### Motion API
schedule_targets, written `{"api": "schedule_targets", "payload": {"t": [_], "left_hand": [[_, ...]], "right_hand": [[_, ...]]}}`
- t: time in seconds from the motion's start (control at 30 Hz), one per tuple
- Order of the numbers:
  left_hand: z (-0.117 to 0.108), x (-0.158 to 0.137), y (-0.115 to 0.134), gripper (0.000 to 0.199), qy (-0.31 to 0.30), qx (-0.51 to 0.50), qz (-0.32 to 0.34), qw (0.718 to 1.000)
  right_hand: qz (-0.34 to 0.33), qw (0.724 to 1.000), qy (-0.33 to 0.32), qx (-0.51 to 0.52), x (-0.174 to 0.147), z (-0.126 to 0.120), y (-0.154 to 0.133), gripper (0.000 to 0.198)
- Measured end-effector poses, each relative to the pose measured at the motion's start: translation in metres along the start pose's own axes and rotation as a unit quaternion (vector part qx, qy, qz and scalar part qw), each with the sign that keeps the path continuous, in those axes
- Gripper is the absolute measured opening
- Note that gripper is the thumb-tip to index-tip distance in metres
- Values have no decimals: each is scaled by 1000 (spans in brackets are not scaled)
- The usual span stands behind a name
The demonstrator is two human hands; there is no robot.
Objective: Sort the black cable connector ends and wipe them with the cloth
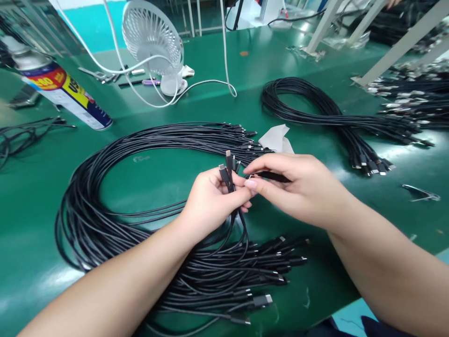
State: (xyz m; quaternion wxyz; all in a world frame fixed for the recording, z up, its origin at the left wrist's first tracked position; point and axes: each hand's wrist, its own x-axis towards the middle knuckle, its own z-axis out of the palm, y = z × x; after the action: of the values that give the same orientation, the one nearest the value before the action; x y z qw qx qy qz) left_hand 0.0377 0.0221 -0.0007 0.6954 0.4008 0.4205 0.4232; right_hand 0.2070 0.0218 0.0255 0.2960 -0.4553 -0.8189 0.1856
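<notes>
My left hand (217,194) is closed around several black USB cables (225,177), whose plugs stick up above the thumb and forefinger. Pressed close to it, my right hand (294,187) pinches near the left fingertips. A slim black object (271,176) with a small bright tip lies in the right hand's grip; its exact kind is partly hidden by the fingers. Under and around both hands spreads a large looped bundle of black cables (87,201). Its plug ends (263,301) fan out to the right, in front of and behind the hands.
Behind the bundle stand a spray can (70,91) and a white fan (152,40) with its white cord. A second cable coil (301,98) lies at back right, near a white paper scrap (275,139). Tweezers (421,192) rest on the green table (403,243).
</notes>
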Motion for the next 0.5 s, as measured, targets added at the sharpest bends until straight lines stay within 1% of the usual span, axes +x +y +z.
{"api": "schedule_targets", "payload": {"t": [0.03, 0.1, 0.13, 0.2, 0.3, 0.37, 0.43, 0.5], "left_hand": [[0, -1, 1, 32, -2, 16, 5, 1000], [1, -2, 2, 31, -8, 44, 11, 999], [1, -3, 3, 30, -11, 53, 12, 998], [1, -3, 3, 27, -17, 61, 13, 998], [0, -1, 1, 27, -17, 53, 9, 998], [-2, 0, -1, 29, -15, 47, 4, 999], [-4, 1, -3, 30, -13, 39, -3, 999], [-5, 1, -4, 31, -13, 27, -10, 1000]], "right_hand": [[13, 999, -12, 35, 3, 0, 1, 8], [35, 996, -42, 72, 7, 0, 1, 18], [41, 995, -53, 72, 9, 0, 1, 22], [44, 997, -52, 42, 11, 1, 2, 24], [4, 999, -13, -29, 9, 3, 3, 23], [-28, 996, 25, -80, 8, 5, 6, 21], [-33, 989, 75, -126, 8, 4, 10, 20], [-16, 985, 102, -137, 9, 1, 13, 17]]}}
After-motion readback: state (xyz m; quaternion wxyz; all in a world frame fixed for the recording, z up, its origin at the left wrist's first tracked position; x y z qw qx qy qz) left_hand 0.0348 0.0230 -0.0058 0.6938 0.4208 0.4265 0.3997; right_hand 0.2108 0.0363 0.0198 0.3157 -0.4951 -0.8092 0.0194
